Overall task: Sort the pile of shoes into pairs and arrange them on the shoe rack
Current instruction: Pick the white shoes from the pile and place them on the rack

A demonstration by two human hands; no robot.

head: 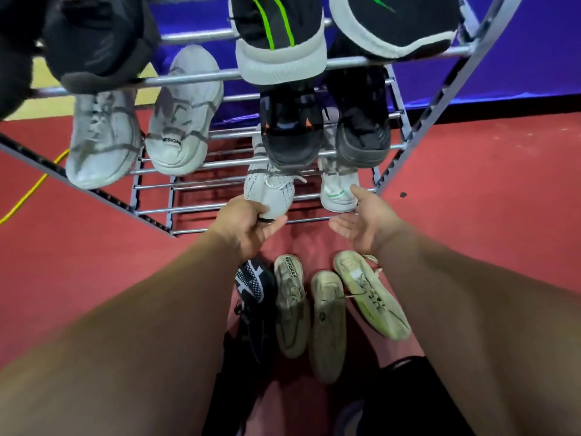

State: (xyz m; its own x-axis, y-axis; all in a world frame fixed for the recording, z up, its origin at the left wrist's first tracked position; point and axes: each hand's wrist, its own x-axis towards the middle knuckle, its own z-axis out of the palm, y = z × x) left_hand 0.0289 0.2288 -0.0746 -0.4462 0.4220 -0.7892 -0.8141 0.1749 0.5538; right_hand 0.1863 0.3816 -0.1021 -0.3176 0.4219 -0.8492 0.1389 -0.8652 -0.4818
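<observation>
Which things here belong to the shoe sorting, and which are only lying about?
Job:
rack
striped shoe, gripped by the left hand
green-marked shoe, at the right hand
black shoe on the floor
pale shoes, three, on the floor
racked shoes

Lying about:
yellow cable
dark scrap on the floor
</observation>
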